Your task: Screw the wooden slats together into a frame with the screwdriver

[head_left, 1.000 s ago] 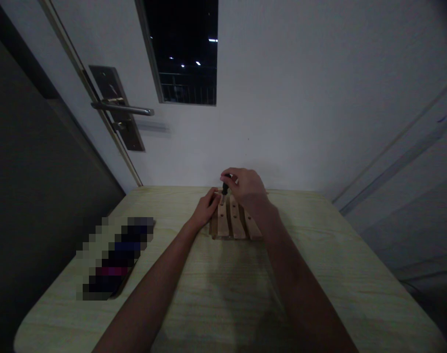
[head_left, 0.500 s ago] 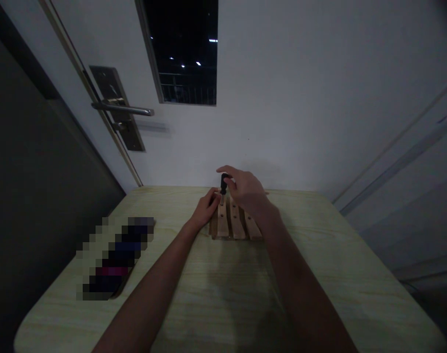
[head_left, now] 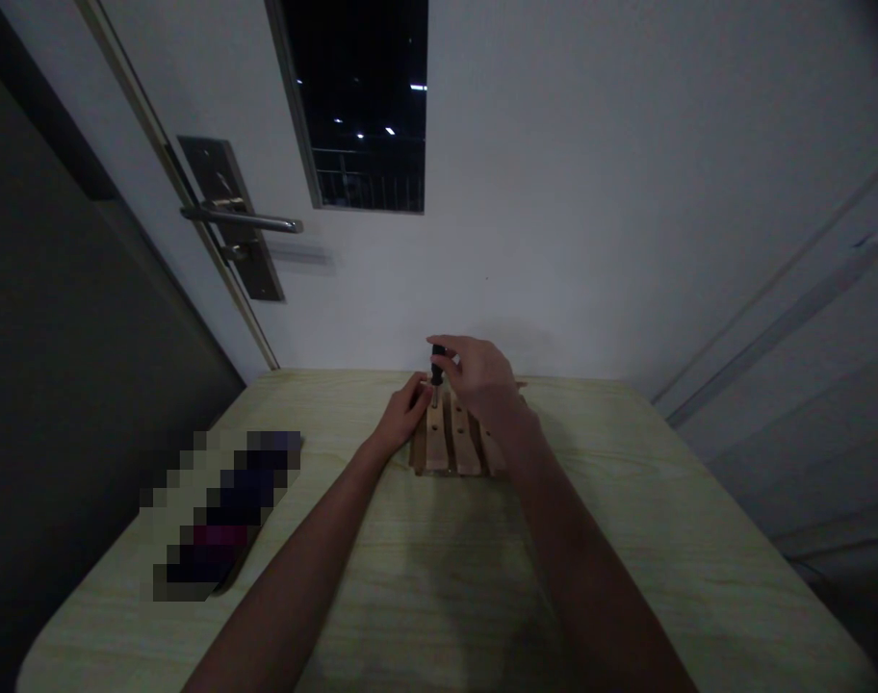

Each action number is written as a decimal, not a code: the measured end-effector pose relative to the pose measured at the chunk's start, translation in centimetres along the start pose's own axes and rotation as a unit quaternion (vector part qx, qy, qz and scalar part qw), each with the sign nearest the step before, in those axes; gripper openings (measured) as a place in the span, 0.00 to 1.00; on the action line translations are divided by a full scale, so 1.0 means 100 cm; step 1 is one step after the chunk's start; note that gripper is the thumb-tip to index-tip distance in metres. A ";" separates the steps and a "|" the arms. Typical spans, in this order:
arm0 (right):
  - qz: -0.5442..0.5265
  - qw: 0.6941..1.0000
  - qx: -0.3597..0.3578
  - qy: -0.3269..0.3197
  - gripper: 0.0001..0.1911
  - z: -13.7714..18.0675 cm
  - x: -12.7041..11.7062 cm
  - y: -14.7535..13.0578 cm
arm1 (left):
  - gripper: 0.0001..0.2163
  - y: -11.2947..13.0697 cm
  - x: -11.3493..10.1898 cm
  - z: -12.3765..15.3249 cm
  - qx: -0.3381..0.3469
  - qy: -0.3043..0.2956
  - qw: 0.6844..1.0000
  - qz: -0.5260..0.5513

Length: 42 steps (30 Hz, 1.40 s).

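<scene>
I find the tabletop (head_left: 648, 481) pale, its surface showing a light wood grain and its left near corner rounded. Soft shadow falls across its middle, on the side toward me. Near the far edge, roughly central, a wooden assembly (head_left: 436, 450) lies on it: pale slats with dark holes, side by side over a darker base. My right forearm (head_left: 561, 520) hides part of its right side. Well apart, on my left, one dark, elongated item (head_left: 241, 505) lies aslant; pixelation prevents identification.

Third wooden slat (head_left: 494, 459), partly hidden by the right hand (head_left: 486, 373)
</scene>
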State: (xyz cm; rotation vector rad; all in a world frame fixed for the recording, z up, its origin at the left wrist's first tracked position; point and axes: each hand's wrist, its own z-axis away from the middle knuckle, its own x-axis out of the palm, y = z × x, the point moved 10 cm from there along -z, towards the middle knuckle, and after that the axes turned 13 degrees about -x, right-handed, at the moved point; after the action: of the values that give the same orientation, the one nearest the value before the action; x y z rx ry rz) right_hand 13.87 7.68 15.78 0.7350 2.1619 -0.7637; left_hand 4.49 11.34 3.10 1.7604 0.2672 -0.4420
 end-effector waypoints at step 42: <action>-0.007 0.999 -0.010 -0.031 0.16 -0.002 0.007 -0.003 | 0.14 -0.005 0.000 -0.001 -0.016 0.004 1.000 -0.006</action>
State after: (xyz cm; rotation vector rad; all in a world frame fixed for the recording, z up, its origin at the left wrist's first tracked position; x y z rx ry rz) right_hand 13.21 7.82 15.43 0.6782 2.1175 -0.7619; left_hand 4.31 11.56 2.73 1.7312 0.2882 -0.4371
